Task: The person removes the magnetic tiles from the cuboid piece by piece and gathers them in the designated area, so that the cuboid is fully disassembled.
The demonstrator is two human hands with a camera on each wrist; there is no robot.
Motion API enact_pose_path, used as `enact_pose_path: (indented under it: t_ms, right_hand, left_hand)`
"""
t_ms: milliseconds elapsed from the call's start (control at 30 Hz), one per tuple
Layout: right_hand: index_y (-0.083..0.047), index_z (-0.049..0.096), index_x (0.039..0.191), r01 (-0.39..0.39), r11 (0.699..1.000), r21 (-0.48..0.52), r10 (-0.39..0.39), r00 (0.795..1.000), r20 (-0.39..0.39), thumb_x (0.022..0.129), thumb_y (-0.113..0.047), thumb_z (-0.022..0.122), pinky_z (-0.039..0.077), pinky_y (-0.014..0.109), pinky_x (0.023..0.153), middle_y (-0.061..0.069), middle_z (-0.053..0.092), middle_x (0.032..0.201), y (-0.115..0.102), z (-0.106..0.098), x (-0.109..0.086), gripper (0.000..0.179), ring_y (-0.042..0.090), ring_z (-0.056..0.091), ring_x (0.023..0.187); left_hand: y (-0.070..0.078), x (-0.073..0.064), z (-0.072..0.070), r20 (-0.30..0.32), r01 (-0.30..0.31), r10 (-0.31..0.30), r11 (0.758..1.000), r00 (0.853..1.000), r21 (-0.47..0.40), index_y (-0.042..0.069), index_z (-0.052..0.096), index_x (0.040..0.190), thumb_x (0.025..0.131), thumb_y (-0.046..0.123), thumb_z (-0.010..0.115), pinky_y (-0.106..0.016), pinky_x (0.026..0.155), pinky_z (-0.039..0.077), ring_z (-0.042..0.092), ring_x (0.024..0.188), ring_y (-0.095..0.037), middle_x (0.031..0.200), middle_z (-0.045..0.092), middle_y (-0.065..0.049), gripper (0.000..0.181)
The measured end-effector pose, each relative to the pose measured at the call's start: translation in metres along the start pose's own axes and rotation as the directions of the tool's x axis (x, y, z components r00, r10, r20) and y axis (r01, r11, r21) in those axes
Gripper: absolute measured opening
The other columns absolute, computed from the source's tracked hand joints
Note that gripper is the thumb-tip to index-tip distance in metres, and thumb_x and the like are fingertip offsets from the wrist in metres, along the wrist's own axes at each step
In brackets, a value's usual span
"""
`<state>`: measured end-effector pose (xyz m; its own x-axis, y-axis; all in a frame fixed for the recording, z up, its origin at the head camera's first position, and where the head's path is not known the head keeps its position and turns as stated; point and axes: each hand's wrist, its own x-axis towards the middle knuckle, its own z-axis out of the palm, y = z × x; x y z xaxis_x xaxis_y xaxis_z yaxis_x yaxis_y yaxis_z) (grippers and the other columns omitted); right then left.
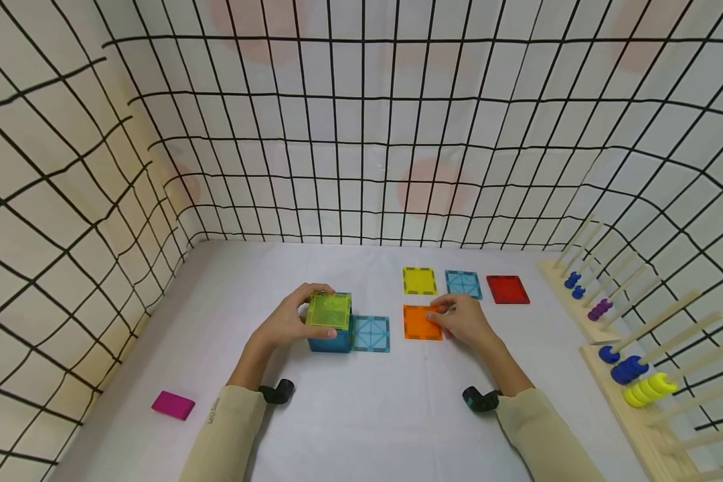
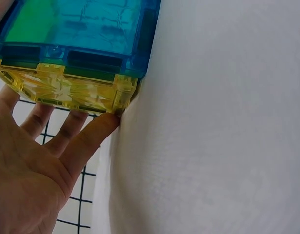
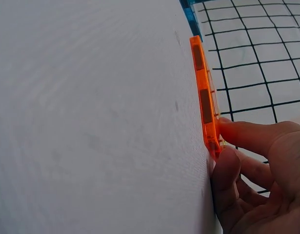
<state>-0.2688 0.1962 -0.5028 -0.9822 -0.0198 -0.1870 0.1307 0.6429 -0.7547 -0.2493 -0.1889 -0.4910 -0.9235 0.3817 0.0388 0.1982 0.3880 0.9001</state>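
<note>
My left hand holds a small box of translucent magnetic tiles, with thumb at its near side and fingertips at its far top edge. The box has a yellow-green top and a blue front; its yellow left side faces the palm in the left wrist view. A flat blue tile lies against the box's right side. My right hand pinches the right edge of an orange tile between thumb and index finger. In the right wrist view the orange tile lies close along the white cloth.
Behind the orange tile lie a yellow tile, a blue tile and a red tile. A magenta block is at the left. Wooden peg boards with coloured beads line the right side. Black wire mesh surrounds the table.
</note>
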Motion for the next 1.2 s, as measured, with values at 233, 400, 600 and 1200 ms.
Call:
enact_pose_path:
  t_ms: [233, 400, 600, 1200]
  right_hand:
    - [-0.010, 0.073, 0.120, 0.011, 1.000, -0.016, -0.011, 1.000, 0.002, 0.092, -0.025, 0.079, 0.046, 0.022, 0.052, 0.011, 0.064, 0.105, -0.001, -0.001, -0.002, 0.032, 0.022, 0.056, 0.058]
    - [-0.010, 0.072, 0.122, 0.020, 1.000, -0.010, -0.019, 1.000, 0.006, 0.093, -0.026, 0.078, 0.047, 0.022, 0.053, 0.012, 0.064, 0.106, 0.000, -0.002, -0.003, 0.034, 0.021, 0.055, 0.061]
    - [-0.012, 0.067, 0.128, 0.014, 1.000, -0.004, -0.014, 1.000, 0.014, 0.093, -0.035, 0.077, 0.050, 0.023, 0.059, 0.012, 0.061, 0.109, 0.002, -0.005, -0.005, 0.043, 0.023, 0.060, 0.062]
    - [-0.013, 0.066, 0.133, 0.309, 0.951, -0.017, -0.309, 0.950, 0.037, 0.092, -0.031, 0.079, 0.056, 0.033, 0.087, 0.008, 0.067, 0.117, -0.014, 0.004, -0.022, 0.046, 0.025, 0.059, 0.105]
  left_hand:
    - [0.002, -0.001, 0.000, -0.017, 0.003, -0.003, 1.000, 1.000, 0.003, 0.029, 0.056, 0.141, 0.073, 0.030, 0.094, -0.055, 0.104, 0.053, 0.046, 0.129, -0.031, 0.144, 0.054, 0.000, 0.078]
    - [0.001, -0.001, -0.001, -0.035, 0.006, -0.005, 1.000, 0.999, 0.015, 0.039, 0.058, 0.134, 0.071, 0.036, 0.095, -0.051, 0.102, 0.055, 0.047, 0.129, -0.028, 0.139, 0.056, 0.007, 0.073]
    - [0.002, -0.004, -0.006, -0.010, 0.002, -0.002, 1.000, 1.000, -0.007, 0.034, 0.058, 0.136, 0.072, 0.032, 0.095, -0.049, 0.102, 0.055, 0.047, 0.130, -0.028, 0.141, 0.055, 0.005, 0.074]
    - [0.001, -0.003, -0.005, -0.023, -0.011, 0.011, 1.000, 1.000, 0.005, 0.032, 0.057, 0.143, 0.072, 0.034, 0.095, -0.049, 0.101, 0.056, 0.047, 0.127, -0.027, 0.136, 0.056, 0.004, 0.081]
